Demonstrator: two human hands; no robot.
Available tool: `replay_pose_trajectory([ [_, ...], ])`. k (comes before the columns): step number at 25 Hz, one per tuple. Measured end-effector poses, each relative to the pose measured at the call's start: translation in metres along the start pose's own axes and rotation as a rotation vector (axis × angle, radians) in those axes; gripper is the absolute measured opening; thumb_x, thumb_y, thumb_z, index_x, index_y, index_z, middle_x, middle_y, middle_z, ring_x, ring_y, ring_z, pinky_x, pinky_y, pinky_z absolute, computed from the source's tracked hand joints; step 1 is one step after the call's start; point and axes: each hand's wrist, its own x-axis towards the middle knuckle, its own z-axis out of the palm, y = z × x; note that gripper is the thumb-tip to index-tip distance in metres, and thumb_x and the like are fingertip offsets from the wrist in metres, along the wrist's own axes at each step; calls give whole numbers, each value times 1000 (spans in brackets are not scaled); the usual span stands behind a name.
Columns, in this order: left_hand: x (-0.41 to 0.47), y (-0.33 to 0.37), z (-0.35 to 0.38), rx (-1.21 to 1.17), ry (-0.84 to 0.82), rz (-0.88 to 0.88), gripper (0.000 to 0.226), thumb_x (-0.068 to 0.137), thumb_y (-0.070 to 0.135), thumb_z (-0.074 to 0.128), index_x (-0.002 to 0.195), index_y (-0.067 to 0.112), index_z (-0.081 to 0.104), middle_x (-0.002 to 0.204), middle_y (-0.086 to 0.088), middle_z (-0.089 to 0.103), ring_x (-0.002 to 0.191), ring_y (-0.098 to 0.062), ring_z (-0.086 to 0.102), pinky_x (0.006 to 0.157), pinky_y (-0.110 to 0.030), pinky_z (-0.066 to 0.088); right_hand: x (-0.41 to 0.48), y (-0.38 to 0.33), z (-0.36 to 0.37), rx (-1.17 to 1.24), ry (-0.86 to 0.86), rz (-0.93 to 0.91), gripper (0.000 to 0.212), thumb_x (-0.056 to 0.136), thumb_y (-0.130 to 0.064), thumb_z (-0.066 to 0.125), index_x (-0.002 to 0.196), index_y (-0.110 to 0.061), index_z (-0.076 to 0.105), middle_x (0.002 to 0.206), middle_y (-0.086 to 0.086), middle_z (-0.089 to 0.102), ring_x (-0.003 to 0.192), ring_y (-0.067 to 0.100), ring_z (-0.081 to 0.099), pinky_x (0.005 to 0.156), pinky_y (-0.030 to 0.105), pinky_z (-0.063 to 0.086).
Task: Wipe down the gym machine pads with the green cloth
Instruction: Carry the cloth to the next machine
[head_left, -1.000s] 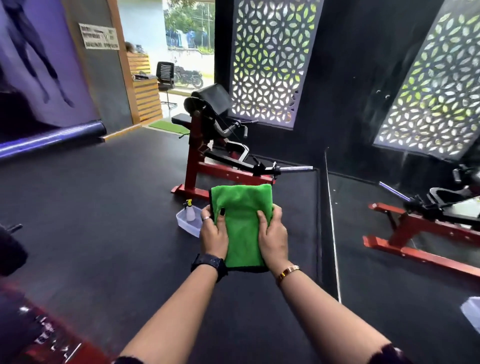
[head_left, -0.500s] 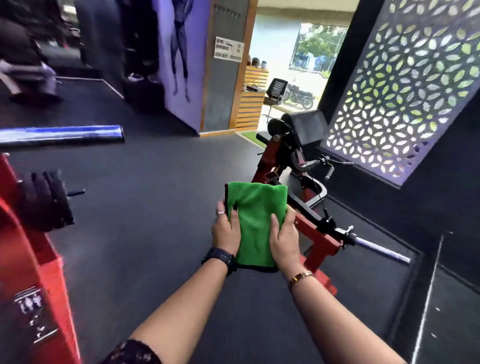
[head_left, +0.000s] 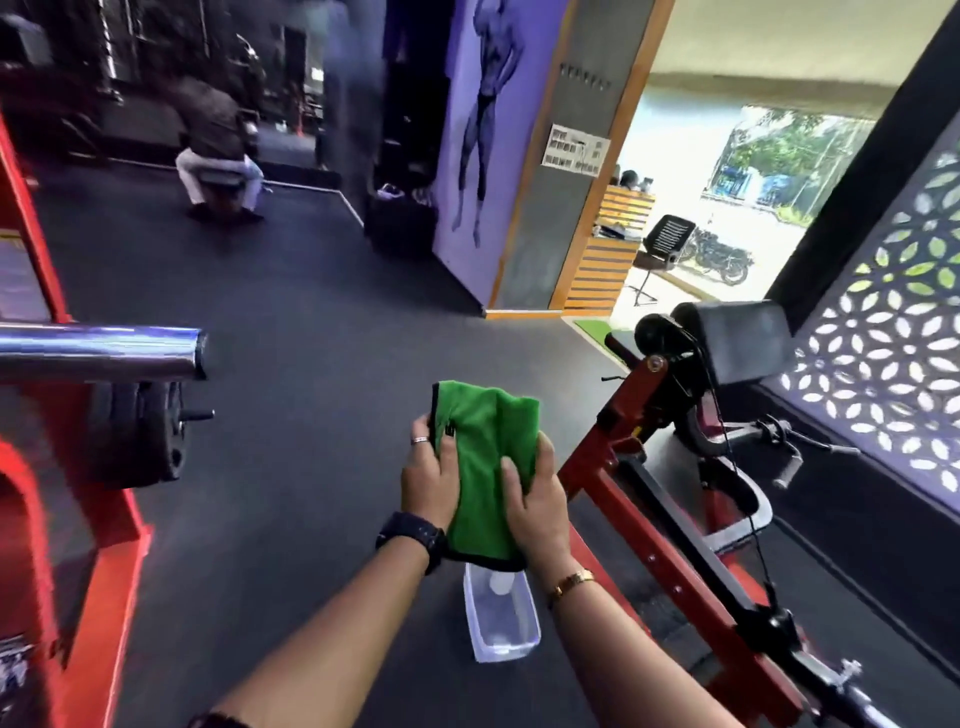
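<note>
The grip of the left hand (head_left: 428, 483) and of the right hand (head_left: 537, 501) is closed on the folded green cloth (head_left: 483, 447), in the air, well apart from the black pad (head_left: 743, 338); I think a foot may kick the clear tub (head_left: 501, 623) on the floor (head_left: 291, 493) below, as the cloth half hides it.

Status: green cloth (head_left: 485, 467) and black pad (head_left: 743, 338), not in contact.
The green cloth is folded, black-edged and upright in mid-air, gripped at its sides by the left hand (head_left: 428, 480) and right hand (head_left: 535, 499). The black pad sits angled atop the red-framed machine, right of the cloth and well apart from it.
</note>
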Motion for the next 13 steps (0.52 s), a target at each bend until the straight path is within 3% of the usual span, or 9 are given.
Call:
replay_pose_trajectory([
  [2, 57, -10, 19, 32, 9, -12, 29, 97, 24, 42, 124, 14, 43, 110, -12, 65, 93, -35, 61, 68, -29, 37, 57, 15, 28, -28, -94, -75, 61, 87, -52, 40, 142, -27, 31, 129, 5, 57, 109, 23, 59, 87, 33, 49],
  [4, 111, -15, 34, 49, 18, 17, 31, 97, 28, 41, 125, 15, 43, 112, -11, 64, 95, -35, 61, 69, -30, 39, 113, 21, 55, -10, -135, -74, 55, 92, -42, 44, 143, -31, 29, 132, 3, 55, 111, 25, 59, 88, 31, 47],
  [8, 198, -27, 43, 100, 108, 66, 41, 91, 34, 38, 126, 12, 43, 116, -10, 63, 97, -33, 61, 70, -28, 38, 202, 28, 100, 190, -39, 112, 45, 98, -30, 40, 140, -20, 27, 113, 12, 62, 99, 35, 61, 76, 30, 41],
  [13, 299, -65, 57, 107, 224, 47, 40, 90, 38, 38, 119, 12, 45, 91, 1, 59, 86, -33, 61, 67, -32, 43, 304, 45, 170, 262, -118, 120, 29, 99, -30, 38, 121, -12, 39, 91, -1, 56, 86, 28, 60, 70, 31, 40],
])
